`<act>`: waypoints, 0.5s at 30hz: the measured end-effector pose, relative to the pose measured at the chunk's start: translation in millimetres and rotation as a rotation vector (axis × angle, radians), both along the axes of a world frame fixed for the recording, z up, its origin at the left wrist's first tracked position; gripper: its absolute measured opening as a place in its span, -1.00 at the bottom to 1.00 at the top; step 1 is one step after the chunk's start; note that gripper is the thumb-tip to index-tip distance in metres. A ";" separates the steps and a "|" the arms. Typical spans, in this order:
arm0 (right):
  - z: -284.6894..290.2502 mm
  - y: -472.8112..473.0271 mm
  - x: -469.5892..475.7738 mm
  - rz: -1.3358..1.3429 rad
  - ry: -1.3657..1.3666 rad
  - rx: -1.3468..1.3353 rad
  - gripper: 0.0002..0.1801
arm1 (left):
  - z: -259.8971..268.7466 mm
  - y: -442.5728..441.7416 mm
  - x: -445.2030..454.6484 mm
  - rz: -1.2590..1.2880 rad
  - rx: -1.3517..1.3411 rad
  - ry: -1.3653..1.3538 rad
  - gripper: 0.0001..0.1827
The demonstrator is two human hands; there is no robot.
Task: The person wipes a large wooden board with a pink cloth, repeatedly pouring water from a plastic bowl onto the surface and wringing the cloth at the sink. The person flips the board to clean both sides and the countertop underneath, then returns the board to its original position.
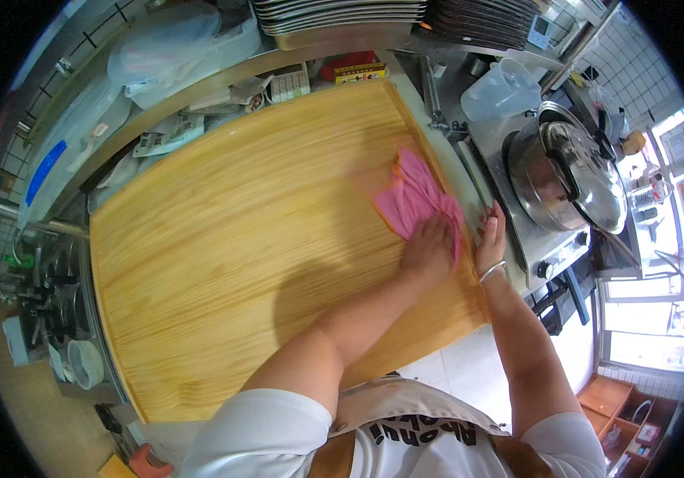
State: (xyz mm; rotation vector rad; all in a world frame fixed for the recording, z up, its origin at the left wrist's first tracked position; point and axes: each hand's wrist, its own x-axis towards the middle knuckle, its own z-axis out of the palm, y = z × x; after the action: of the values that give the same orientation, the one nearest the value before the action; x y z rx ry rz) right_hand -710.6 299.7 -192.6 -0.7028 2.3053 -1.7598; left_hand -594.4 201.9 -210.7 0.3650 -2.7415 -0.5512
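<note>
A large pale wooden board [216, 239] with a raised rim lies before me. My left hand [431, 245] presses down on a crumpled pink cloth [411, 191] with orange edging, near the board's right side. Part of the cloth bunches beneath and beside my fingers. Just outside the right rim is my right hand [490, 239], a silver bangle on its wrist and its fingers pointing away from me. I see nothing held in it. A thin rod-like strip [470, 167] runs up to its fingertips; whether they touch it is unclear.
Right of the board, a lidded steel pot [551, 173] stands on a cooktop [533, 251], behind it a clear plastic jug [500, 89]. Stacked metal trays [342, 12] fill the shelf at the back. A yellow box [360, 73] sits beneath the shelf.
</note>
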 end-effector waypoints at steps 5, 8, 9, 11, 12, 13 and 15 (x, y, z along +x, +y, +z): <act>10.1 76.8 43.6 -0.082 -0.160 -0.007 -0.39 | 7.9 59.7 46.9 -0.160 0.014 0.042 -0.48; 15.6 137.6 78.4 -0.159 -0.053 0.030 -0.48 | 12.3 86.4 67.3 -0.286 0.122 0.057 -0.55; 17.3 154.9 89.2 -0.204 -0.024 0.059 -0.48 | 12.0 95.4 72.2 -0.330 0.120 0.054 -0.59; 20.5 180.3 106.3 -0.297 -0.070 0.149 -0.48 | 8.6 109.6 75.3 -0.409 0.071 0.041 -0.68; 22.5 190.2 113.8 -0.320 -0.073 0.185 -0.48 | 6.1 116.9 76.0 -0.444 0.034 0.026 -0.72; 24.3 197.6 118.5 -0.333 -0.063 0.222 -0.48 | 4.7 124.0 74.8 -0.472 0.020 0.040 -0.76; 28.2 207.6 123.3 -0.364 -0.086 0.185 -0.48 | 6.9 135.1 68.9 -0.607 0.147 -0.040 -0.80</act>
State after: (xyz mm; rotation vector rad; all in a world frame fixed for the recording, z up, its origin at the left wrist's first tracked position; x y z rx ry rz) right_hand -587.3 507.2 -164.4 -0.1795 2.6176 -1.6341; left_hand -525.4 337.0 -203.8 -0.4513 -2.8351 -0.8986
